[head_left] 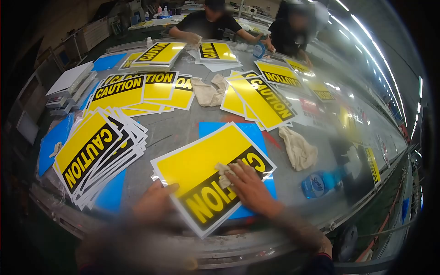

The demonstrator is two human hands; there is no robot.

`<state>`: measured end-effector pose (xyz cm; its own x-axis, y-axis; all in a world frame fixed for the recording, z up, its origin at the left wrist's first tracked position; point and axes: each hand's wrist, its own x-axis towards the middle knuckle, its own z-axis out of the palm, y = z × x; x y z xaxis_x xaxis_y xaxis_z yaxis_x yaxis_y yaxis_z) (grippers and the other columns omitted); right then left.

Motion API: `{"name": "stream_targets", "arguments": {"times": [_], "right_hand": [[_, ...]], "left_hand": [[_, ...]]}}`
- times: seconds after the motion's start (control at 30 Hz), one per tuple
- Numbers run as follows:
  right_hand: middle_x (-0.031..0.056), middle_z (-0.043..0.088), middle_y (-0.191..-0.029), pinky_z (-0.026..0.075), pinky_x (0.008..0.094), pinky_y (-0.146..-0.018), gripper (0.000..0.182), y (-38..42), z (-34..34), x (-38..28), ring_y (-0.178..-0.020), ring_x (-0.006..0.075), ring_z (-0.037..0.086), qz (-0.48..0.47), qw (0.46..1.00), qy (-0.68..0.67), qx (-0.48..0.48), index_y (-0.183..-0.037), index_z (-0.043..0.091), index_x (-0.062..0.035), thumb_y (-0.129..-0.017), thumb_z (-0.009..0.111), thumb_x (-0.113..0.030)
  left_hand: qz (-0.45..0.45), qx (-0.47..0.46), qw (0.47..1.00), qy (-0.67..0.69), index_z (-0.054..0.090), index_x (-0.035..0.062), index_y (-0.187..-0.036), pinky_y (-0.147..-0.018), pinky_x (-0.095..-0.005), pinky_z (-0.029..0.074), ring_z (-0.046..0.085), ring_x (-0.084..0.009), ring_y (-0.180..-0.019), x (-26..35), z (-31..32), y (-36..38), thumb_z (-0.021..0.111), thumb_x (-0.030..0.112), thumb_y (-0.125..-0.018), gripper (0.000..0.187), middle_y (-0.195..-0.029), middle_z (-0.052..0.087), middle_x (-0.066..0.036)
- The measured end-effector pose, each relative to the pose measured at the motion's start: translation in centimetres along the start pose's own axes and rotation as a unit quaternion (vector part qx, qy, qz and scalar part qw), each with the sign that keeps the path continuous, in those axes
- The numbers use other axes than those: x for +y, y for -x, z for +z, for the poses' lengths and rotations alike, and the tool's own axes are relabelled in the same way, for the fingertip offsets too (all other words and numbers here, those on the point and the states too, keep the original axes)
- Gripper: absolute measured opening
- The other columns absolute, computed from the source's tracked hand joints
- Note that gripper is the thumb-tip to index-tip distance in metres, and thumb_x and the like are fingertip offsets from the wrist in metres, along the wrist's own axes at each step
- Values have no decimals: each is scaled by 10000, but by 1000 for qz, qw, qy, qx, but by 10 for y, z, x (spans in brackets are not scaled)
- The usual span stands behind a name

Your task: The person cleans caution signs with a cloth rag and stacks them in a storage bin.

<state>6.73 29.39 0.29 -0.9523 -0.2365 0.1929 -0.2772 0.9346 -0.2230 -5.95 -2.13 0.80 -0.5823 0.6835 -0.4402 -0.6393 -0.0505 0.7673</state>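
Note:
In front of me a yellow and black caution sign lies at a slant over a blue sheet. My left hand holds the sign's left edge, its thumb near the border. My right hand is closed on a crumpled cream cloth and presses it against the black band, covering some of the lettering. To the left, a fanned stack of caution signs rests partly on blue sheets. A second cloth and a blue Sunlight bottle lie to the right.
More caution signs are spread across the far left, with others beyond my right hand. A cloth lies between them. White stacked sheets stand at the left edge. Two people work across the table, near a spray bottle.

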Motion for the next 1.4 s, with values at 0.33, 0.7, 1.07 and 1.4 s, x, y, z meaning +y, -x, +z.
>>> {"name": "stream_targets", "arguments": {"times": [0.33,0.7,1.07,1.4], "right_hand": [[169,484,-1618,261,587,-1273,522,-26,-1,61,-1546,436,360,110,986,121,25,-1547,521,-71,-1038,597,-156],[125,571,-1563,319,570,-1247,472,-48,17,30,-1513,468,392,108,987,85,79,-1499,577,-81,-1036,600,-168],[212,686,-1338,454,508,-1155,344,-77,25,55,-1274,384,638,157,966,155,133,-1328,656,3,-1034,591,-163],[215,613,-1492,315,548,-1262,425,-93,36,61,-1487,400,476,88,988,21,125,-1471,595,-44,-1087,536,-217]], "left_hand": [[-13,30,999,-6,386,16,-1501,-1038,-557,606,638,-335,-1333,-21,-10,-5,540,113,-1109,433,-1488,561,-188],[19,5,1000,13,358,11,-1503,-1088,-565,570,605,-325,-1372,-24,-5,-1,504,99,-1121,419,-1494,549,-195],[11,27,1000,9,365,31,-1519,-1100,-551,560,601,-320,-1369,-23,-1,-1,511,77,-1110,437,-1509,540,-172],[31,10,999,13,343,13,-1505,-1103,-552,558,598,-326,-1378,-26,-2,0,524,105,-1115,440,-1505,534,-204]]}}
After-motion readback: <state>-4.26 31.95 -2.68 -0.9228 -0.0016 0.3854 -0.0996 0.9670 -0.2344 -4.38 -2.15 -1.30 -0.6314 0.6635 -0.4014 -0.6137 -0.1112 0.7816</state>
